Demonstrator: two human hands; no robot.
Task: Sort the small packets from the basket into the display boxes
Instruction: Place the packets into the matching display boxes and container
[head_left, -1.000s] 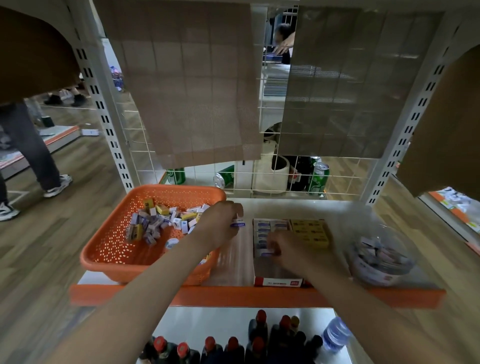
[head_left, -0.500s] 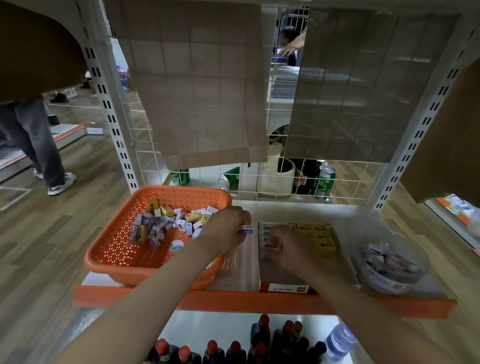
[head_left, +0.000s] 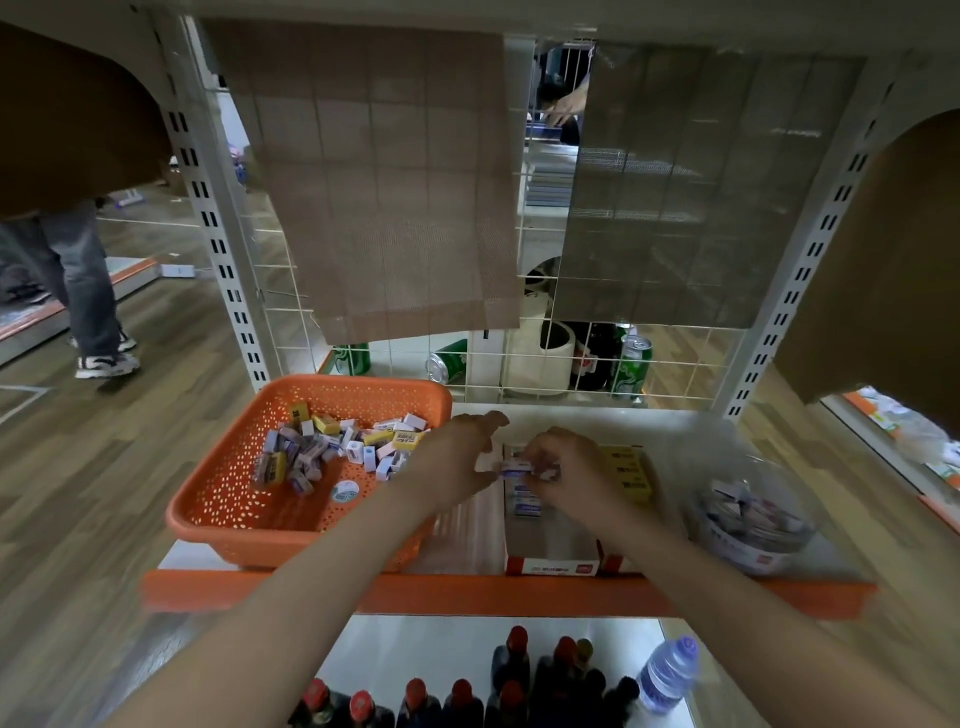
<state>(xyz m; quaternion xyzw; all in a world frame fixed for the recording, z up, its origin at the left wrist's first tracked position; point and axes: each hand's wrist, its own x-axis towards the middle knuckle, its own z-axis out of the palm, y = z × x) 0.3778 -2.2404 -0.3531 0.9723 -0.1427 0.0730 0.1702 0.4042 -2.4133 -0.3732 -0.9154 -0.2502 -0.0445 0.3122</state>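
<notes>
A packet (head_left: 516, 466) is being pinched by the right hand (head_left: 569, 467) above the display box (head_left: 550, 545), at three o'clock of the basket (head_left: 218, 519). The left hand (head_left: 457, 460) is hovering just beside it, fingers loose.

Left forearm (head_left: 311, 577), entering at seven o'clock, is bare down to the bare left hand (head_left: 457, 460); right forearm (head_left: 696, 571), at five o'clock, equally bare; right hand (head_left: 569, 467) bare.

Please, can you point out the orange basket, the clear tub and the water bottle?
Basket (head_left: 223, 483): head view, on its bare left wall.
Tub (head_left: 748, 551): head view, on its front wall.
Bottle (head_left: 667, 675): head view, on the middle of its body.
</notes>
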